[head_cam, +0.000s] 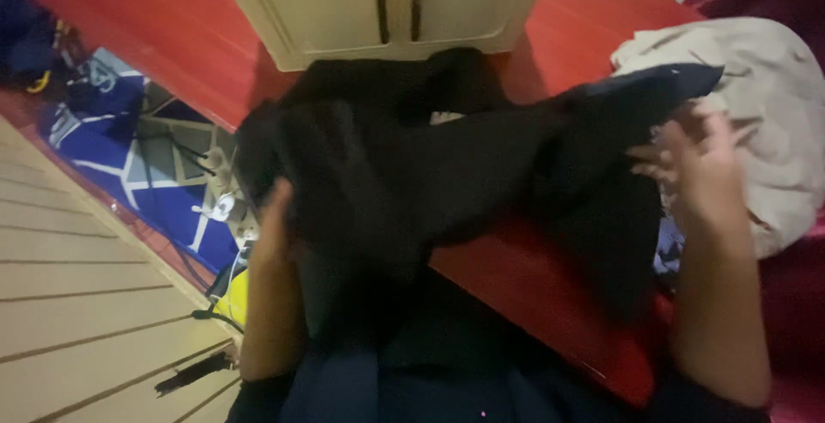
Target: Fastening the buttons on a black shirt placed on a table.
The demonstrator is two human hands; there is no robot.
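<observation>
Your left hand is raised on the left, forearm bare and nearly upright, its fingers hidden from view. Your right hand is lifted on the right, back toward you, fingers curled leftward, bare forearm rising steeply from the near edge.

a home room: cream cabinet, red floor, patterned blue mat, heaped laundry.
</observation>
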